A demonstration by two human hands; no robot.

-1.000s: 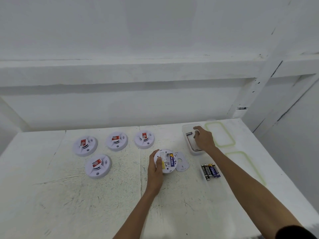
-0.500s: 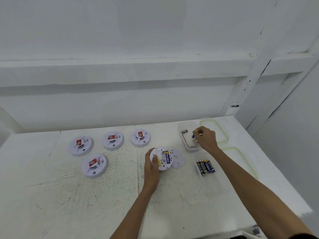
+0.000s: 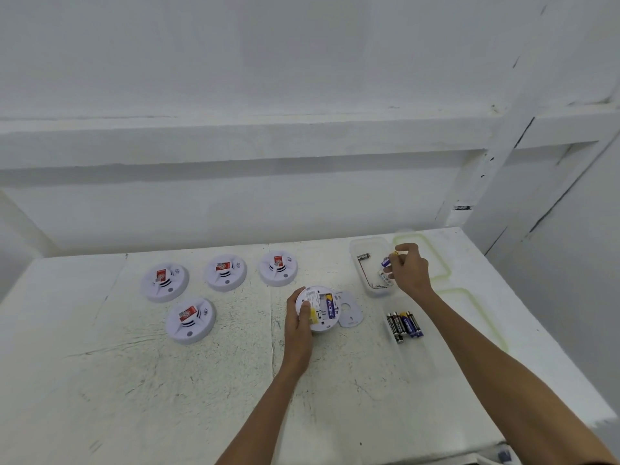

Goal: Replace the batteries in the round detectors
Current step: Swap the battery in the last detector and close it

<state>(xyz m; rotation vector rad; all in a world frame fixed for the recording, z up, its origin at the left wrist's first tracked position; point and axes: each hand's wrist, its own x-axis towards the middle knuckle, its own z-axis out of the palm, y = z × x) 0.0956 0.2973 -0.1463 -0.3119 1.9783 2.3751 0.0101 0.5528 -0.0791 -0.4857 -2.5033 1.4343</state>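
Note:
An opened round detector (image 3: 321, 308) lies face down on the white table (image 3: 134, 380), one blue battery showing in its compartment. My left hand (image 3: 298, 325) grips its left edge. Its loose back cover (image 3: 350, 312) lies just to its right. My right hand (image 3: 407, 270) pinches a blue and yellow battery (image 3: 389, 260) over a clear container (image 3: 369, 263) that holds other batteries. Several closed detectors (image 3: 190, 319) with red stickers sit to the left.
A second clear tray (image 3: 412, 360) near my right forearm holds several dark and blue batteries (image 3: 403, 325). Two clear lids with green rims (image 3: 439, 263) lie at the table's right side. A white wall rises behind the table; its right edge drops off.
My right hand has lifted out of the far container with a battery pinched in its fingers. My left hand stays on the opened detector.

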